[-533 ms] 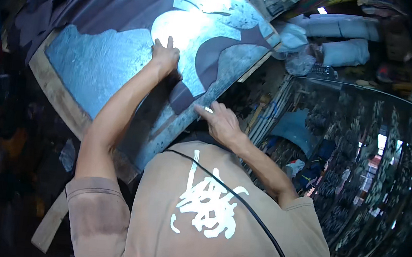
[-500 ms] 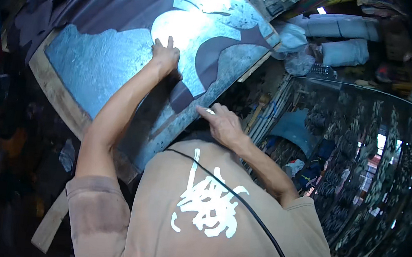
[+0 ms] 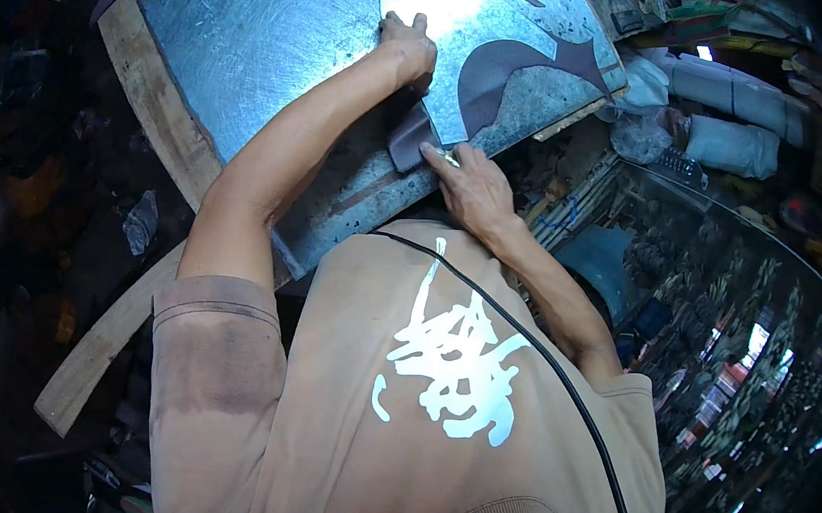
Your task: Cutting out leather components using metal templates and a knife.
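Observation:
My left hand (image 3: 411, 48) lies with its fingers apart on a pale, shiny curved pattern piece (image 3: 446, 88), pressing near its left edge. Under and beside the pattern is dark purple-brown sheet material (image 3: 484, 82) that looks like leather. My right hand (image 3: 478, 193) is closed at the near edge of the board, its fingertips beside the lower end of the pattern and the dark material. A small pale tool (image 3: 451, 160) shows between those fingers; most of it is hidden, so its kind cannot be made out.
A scratched metal sheet (image 3: 263, 46) in a wooden frame (image 3: 153, 94) forms the work surface. More dark material hangs over its far left edge. A black cable (image 3: 559, 372) crosses my shirt. Wrapped white bundles (image 3: 733, 147) and a glass case (image 3: 729, 280) stand on the right.
The view has shifted, moving the board up and right in the picture. My right hand has come from the board's edge to the pattern's lower end. My left hand stays on the pattern.

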`<state>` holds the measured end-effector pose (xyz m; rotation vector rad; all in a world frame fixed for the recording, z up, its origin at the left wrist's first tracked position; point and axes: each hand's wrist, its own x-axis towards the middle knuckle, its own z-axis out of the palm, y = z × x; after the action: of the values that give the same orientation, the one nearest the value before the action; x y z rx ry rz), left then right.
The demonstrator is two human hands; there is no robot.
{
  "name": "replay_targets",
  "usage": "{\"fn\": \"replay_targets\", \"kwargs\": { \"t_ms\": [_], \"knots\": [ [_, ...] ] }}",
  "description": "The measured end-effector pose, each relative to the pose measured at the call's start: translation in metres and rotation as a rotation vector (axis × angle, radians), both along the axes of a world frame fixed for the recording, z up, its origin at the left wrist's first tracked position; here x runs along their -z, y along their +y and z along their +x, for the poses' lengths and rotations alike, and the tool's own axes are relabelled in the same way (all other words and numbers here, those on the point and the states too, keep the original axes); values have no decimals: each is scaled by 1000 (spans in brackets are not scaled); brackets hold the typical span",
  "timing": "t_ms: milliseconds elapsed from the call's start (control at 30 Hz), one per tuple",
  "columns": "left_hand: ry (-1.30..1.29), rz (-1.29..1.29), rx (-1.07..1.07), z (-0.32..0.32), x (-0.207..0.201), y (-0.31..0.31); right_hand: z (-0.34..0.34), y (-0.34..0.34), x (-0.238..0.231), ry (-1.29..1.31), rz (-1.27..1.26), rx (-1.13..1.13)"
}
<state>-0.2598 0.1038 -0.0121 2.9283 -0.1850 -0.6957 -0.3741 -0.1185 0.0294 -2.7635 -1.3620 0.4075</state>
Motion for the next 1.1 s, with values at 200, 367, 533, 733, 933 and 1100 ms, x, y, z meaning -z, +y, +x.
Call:
{"fn": "replay_targets", "kwargs": {
  "t_ms": [200, 367, 533, 733, 933, 1100],
  "knots": [
    [-27, 35, 138, 11, 1, -5, -3, -57, -71, 36, 67, 3],
    [-70, 12, 58, -5, -1, 1, 75, -94, -133, -162, 243, 46],
    [-77, 107, -37, 4, -6, -15, 239, -148, -143, -366, 278, 333],
    [-52, 80, -191, 6, -14, -25, 534, -186, -114, -538, 264, 513],
    [-69, 20, -281, 9, -36, -36, 681, -144, -55, -427, 258, 782],
    [-94, 3, -371, -17, -35, -49, 596, -53, 13, 90, 253, 409]
  ]
}}
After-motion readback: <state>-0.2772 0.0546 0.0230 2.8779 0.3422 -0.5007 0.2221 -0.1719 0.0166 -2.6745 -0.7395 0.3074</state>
